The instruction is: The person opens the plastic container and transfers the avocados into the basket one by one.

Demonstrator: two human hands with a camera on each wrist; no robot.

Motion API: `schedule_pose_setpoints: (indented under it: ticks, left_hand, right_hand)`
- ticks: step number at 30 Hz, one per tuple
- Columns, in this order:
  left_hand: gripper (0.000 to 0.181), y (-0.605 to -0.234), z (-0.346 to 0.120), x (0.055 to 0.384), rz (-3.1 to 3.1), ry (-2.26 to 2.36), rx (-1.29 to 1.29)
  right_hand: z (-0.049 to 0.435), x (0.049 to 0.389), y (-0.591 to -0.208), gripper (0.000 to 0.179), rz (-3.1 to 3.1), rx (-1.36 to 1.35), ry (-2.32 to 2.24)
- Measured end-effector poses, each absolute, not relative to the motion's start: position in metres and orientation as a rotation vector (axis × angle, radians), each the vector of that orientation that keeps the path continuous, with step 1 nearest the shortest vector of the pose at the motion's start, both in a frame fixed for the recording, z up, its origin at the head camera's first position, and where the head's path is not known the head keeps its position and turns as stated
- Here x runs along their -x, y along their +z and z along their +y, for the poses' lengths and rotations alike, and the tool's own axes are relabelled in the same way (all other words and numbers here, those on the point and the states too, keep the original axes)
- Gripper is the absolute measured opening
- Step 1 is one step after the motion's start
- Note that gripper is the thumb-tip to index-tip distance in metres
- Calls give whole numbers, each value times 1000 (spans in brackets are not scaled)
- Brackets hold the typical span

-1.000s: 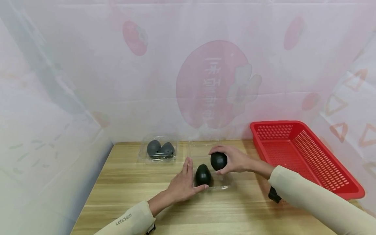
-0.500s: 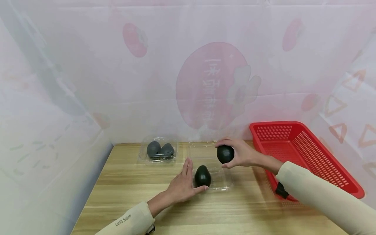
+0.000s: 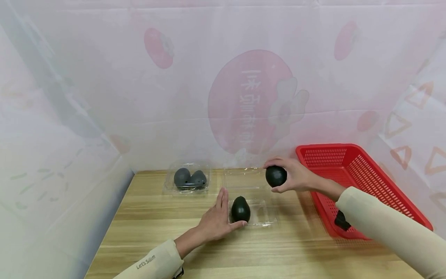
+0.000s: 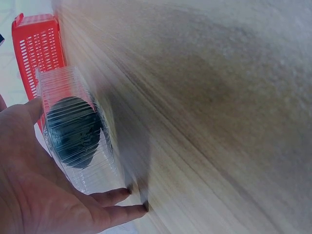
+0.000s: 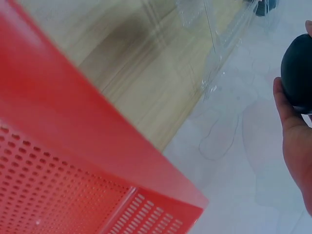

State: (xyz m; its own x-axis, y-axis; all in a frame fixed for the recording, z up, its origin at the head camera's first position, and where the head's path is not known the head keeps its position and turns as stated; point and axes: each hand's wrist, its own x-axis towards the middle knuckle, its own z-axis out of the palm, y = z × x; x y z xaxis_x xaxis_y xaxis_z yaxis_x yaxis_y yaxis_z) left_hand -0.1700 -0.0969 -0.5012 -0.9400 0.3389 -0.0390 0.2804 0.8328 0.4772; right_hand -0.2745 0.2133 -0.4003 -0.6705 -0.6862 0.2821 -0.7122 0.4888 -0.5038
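Observation:
My right hand grips a dark green avocado between thumb and fingers, raised between the clear box and the red basket. The same avocado shows at the edge of the right wrist view. A hinged clear plastic box lies with its lid folded back behind it. In its left half sits a second dark avocado, seen through the ribbed side wall in the left wrist view. Along the box's left side my left hand rests with fingers extended, its thumb at the front edge.
A red perforated basket stands at the right, under my right forearm. At the back left is a closed clear box with two dark avocados inside. The patterned sheet rises behind the wooden table.
My right hand has carried its avocado up and to the right, away from over the open box toward the basket. The left hand has stayed in place beside the box.

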Motion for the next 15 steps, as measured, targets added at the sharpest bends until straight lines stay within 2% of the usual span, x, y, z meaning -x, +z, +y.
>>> schedule_pose_setpoints:
  ticks: [15]
  left_hand:
    - [125,-501,-99,170,2889,724,-486]
  right_hand:
    - [234,283,-394,66,-2658,-1145,904]
